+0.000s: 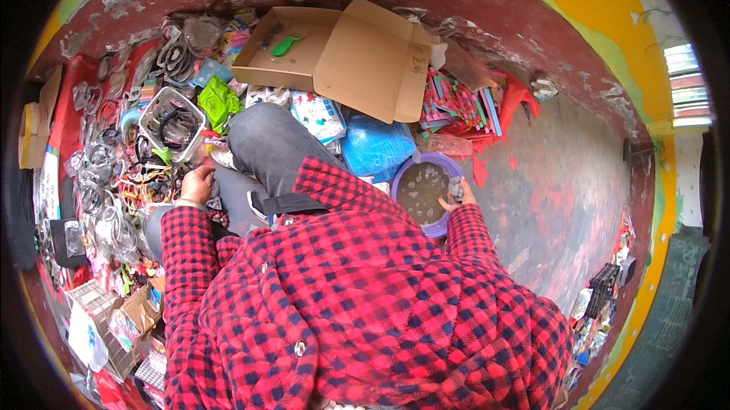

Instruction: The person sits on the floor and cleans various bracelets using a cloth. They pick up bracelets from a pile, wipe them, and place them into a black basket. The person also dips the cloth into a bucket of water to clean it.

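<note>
I sit on the ground in a red-and-black checked shirt, one grey-trousered knee [266, 144] raised in front of me. My left hand [198, 183] rests low beside that knee, fingers curled, next to a heap of small packaged goods; whether it holds anything is hidden. My right hand [457, 193] is at the right rim of a purple basin [441, 163] filled with murky water and grips a small dark wet lump there. A blue plastic bag [376, 148] lies just left of the basin.
An open cardboard box [357, 56] with a green item inside lies ahead by the red wall. A white wire basket [171, 121] of dark rings, bright packets and coloured strips [460, 106] crowd the ground. Red-stained concrete spreads to the right.
</note>
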`<state>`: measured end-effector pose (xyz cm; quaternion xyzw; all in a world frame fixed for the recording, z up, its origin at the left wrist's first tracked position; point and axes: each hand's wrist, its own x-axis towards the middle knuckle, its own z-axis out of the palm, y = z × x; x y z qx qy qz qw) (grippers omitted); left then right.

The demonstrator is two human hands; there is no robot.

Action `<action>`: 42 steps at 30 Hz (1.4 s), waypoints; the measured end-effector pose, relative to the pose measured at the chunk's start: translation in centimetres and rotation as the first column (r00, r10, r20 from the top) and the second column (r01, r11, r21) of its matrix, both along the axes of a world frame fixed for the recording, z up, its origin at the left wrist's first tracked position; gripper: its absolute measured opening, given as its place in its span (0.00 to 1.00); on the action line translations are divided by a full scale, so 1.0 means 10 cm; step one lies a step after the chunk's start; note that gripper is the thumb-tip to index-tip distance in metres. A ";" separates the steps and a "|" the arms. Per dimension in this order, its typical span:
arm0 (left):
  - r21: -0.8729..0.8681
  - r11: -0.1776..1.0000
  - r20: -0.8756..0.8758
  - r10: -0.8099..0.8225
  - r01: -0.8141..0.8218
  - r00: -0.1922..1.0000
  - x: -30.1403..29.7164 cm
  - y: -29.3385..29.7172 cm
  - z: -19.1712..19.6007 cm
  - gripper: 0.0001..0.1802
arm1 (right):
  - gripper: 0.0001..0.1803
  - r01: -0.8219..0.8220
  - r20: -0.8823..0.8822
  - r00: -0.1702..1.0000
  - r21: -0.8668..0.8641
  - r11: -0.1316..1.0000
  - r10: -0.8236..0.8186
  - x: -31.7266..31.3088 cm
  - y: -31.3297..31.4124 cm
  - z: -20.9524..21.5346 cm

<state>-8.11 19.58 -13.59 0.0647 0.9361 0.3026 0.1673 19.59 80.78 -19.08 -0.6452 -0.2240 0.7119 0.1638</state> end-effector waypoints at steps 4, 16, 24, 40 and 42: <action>0.075 0.997 0.003 0.003 -0.003 1.000 0.02 0.05 0.02 0.12 | 0.17 0.032 -0.304 0.952 0.027 0.999 -0.022 0.10 0.24 -0.38; 0.067 0.997 -0.055 -0.024 0.028 0.998 -0.01 -0.03 -0.11 0.11 | 0.18 -0.369 -0.009 0.926 0.187 0.910 0.378 0.03 0.27 -0.23; 0.083 0.996 -0.009 0.028 -0.028 1.000 -0.01 0.02 -0.10 0.11 | 0.19 -0.344 0.252 0.921 0.168 0.924 0.296 -0.05 0.06 0.01; -0.021 0.997 -0.162 -0.083 0.080 0.983 -0.01 0.11 -0.01 0.10 | 0.14 -0.191 0.046 0.982 0.237 0.953 0.185 -0.12 0.21 0.65; -0.034 0.987 -0.288 -0.157 0.154 0.944 0.00 0.16 0.02 0.08 | 0.15 -0.213 -0.057 0.969 0.297 0.931 0.240 -0.11 0.22 0.97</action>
